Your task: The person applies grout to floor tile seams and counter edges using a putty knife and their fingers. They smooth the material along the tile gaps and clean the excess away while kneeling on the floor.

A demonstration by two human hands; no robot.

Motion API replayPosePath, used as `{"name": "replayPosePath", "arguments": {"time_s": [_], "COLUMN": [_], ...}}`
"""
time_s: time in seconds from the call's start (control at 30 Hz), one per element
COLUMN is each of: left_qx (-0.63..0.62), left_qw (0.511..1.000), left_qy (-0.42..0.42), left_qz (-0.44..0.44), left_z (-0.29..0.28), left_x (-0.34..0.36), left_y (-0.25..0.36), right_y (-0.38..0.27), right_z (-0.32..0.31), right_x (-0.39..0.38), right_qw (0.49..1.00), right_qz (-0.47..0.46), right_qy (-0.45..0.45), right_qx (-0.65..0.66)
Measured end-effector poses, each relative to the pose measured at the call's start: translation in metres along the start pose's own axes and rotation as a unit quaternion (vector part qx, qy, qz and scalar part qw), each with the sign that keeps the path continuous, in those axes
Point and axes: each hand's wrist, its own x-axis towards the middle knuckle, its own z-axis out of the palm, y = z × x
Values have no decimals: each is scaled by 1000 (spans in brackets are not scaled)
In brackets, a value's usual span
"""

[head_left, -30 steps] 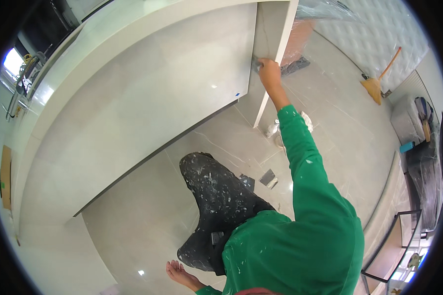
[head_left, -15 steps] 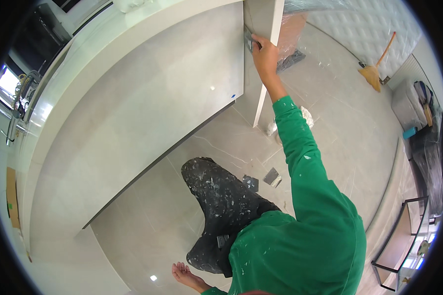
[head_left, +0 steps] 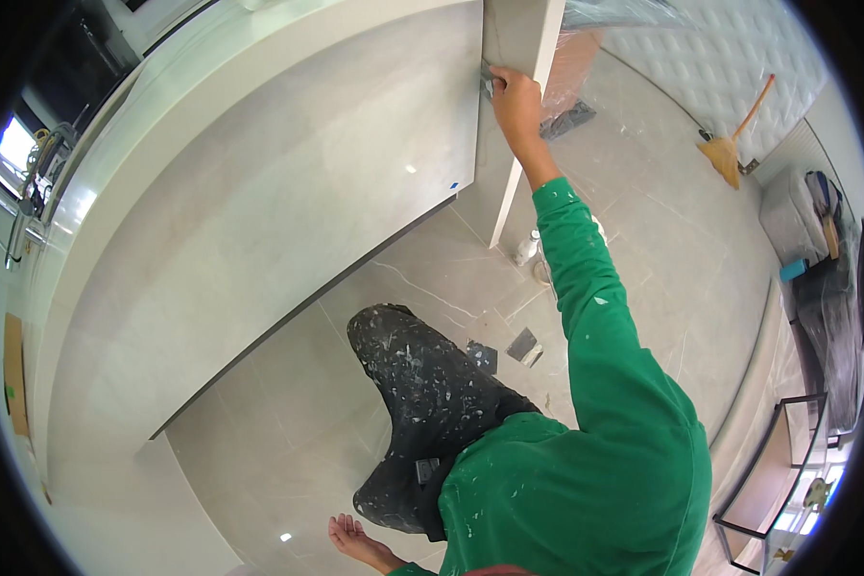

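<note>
Tiled corner joint, scraper under right hand

Premises: a home kitchen or open living area under finishing work. A long counter clad in pale stone-look slabs fills the upper left and centre of the frame, with a tap at its far left edge. The floor is large glossy marble-look tiles. Plastic sheeting wraps an item at upper centre. A broom leans at a padded wall at upper right. Tile offcuts lie on the floor at centre. The worker's trousers are paint-spattered.
</note>
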Motion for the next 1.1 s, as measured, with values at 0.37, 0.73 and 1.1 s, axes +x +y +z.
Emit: {"name": "replayPosePath", "arguments": {"time_s": [0.37, 0.73, 1.1], "left_qx": [-10, -5, -17], "left_qw": [1000, 1000, 1000], "left_qy": [3, 8, -2], "left_qz": [6, 5, -2], "left_z": [1, -1, 6], "left_x": [2, -5, -6], "left_y": [-9, 1, 7], "right_y": [-1, -10, -15], "right_z": [10, -6, -14], "right_x": [9, 3, 15], "right_qw": [996, 999, 999], "right_qz": [16, 26, -24], "right_qy": [-70, -15, 27], "right_qx": [-58, -23, -3]}}
